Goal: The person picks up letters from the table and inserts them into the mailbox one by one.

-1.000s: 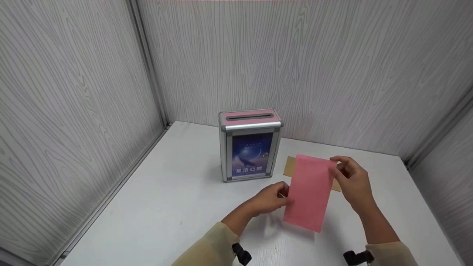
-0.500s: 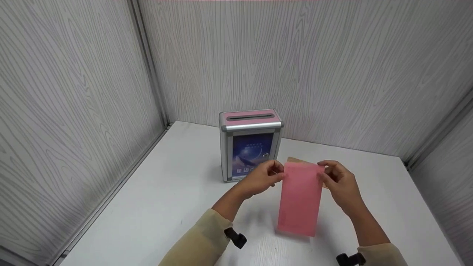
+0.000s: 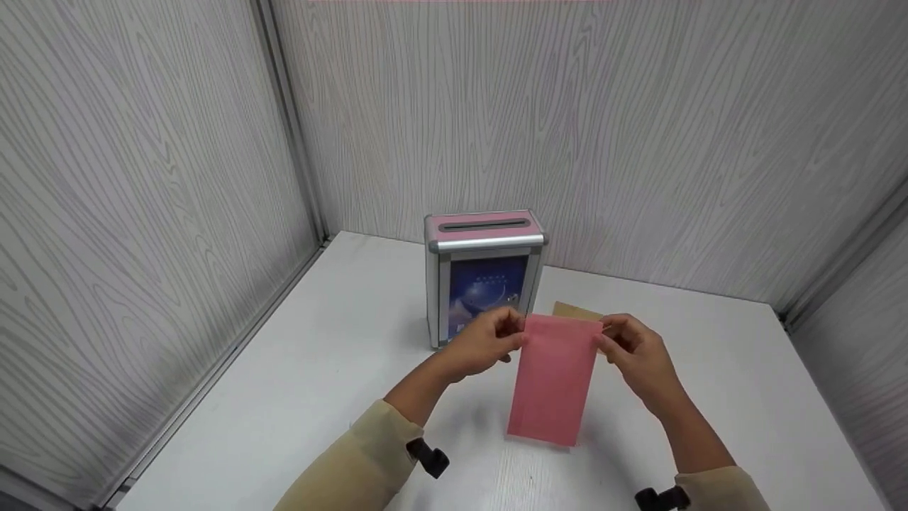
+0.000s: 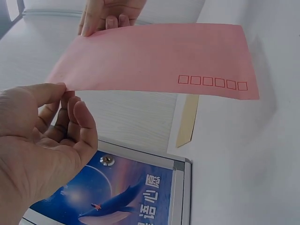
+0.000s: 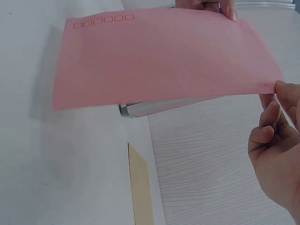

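Note:
A pink envelope (image 3: 555,383) hangs upright above the white table, its long side running downward. My left hand (image 3: 486,343) pinches its upper left corner between thumb and fingertips. At the upper right corner my right hand (image 3: 637,355) pinches it the same way. A row of small printed squares shows on the envelope (image 4: 211,56) in the left wrist view. Behind my left hand stands a slotted box (image 3: 486,241) with a pink top, silver frame and blue whale picture; hand and envelope hide its lower right part.
A tan, flat paper piece (image 3: 576,311) lies on the white table (image 3: 340,312) behind the pink envelope, mostly hidden in the head view. Grey wood-patterned panels (image 3: 454,106) enclose the table at the back and both sides.
My left hand has moved from the envelope's lower left edge up to its top left corner. The envelope and both hands have shifted left, and it now hangs straighter.

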A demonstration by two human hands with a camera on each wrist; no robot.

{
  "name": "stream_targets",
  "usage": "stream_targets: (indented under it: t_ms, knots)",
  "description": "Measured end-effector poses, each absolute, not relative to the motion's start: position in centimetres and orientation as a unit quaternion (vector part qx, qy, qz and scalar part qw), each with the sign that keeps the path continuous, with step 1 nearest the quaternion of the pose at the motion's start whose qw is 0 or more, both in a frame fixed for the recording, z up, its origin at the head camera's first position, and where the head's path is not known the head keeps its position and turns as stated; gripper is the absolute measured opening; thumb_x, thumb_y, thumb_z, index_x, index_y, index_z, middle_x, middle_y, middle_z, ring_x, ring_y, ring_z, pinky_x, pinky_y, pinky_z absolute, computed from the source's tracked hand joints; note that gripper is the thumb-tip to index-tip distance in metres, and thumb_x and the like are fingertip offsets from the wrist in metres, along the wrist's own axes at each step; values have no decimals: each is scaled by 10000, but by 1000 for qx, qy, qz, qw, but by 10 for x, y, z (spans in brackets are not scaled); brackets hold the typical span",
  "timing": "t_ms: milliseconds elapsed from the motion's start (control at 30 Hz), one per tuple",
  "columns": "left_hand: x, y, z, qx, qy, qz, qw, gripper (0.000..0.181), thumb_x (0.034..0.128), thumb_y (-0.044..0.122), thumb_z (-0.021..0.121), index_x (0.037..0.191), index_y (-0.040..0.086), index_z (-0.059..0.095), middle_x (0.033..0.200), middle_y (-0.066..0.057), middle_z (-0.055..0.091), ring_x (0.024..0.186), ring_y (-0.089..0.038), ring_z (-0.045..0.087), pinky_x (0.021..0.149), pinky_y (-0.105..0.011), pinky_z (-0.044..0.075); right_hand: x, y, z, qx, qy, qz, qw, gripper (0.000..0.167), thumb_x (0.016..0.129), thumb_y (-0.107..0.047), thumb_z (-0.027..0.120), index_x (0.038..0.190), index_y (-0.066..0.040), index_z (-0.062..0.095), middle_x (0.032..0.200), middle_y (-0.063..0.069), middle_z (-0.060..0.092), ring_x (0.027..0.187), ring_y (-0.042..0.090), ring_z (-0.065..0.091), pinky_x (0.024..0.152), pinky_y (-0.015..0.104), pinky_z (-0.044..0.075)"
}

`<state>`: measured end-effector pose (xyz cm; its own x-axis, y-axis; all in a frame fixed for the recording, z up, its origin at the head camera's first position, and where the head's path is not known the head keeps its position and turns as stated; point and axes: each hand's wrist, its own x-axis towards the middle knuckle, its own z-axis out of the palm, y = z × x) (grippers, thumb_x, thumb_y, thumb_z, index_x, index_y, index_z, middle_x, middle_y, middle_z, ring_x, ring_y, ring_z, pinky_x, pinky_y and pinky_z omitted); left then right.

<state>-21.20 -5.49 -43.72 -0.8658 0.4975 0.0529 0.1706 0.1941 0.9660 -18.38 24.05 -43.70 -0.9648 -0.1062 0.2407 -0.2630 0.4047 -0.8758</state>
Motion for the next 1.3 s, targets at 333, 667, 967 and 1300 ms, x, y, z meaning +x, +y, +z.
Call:
stream_targets:
  t_ms: [333,667,967,1300]
  knots:
    - [-205,-77,-432,196,750,616,142,152,1103,203,651,1227,115,636,1157,-78,682,1075,-208,705,886,-406,672,-184,224,-437,124,-836,535,4,195,1036,-157,742,1168,-20,701,1003,79,698,831,147,613,733,224,550]
    - [-201,-98,-413,195,726,646,131,181,1104,199,650,1240,85,613,1246,-119,624,1127,-240,712,925,-441,669,-190,198,-417,161,-825,541,-2,169,1090,-90,635,1241,-16,615,1113,199,687,825,198,731,764,253,623]
    - [-198,-115,-382,200,730,646,99,216,1100,226,658,1266,99,604,1253,-118,627,1138,-241,693,981,-420,652,-199,182,-384,198,-827,526,20,186,1102,-68,606,1278,-9,592,1169,210,677,901,268,791,819,251,650]
    - [-190,-123,-340,205,741,639,39,150,1109,215,639,1225,129,598,1191,-73,648,1058,-196,679,981,-347,625,-200,167,-334,233,-833,496,73,197,1119,-64,566,1304,5,577,1186,175,663,962,251,778,862,204,633]
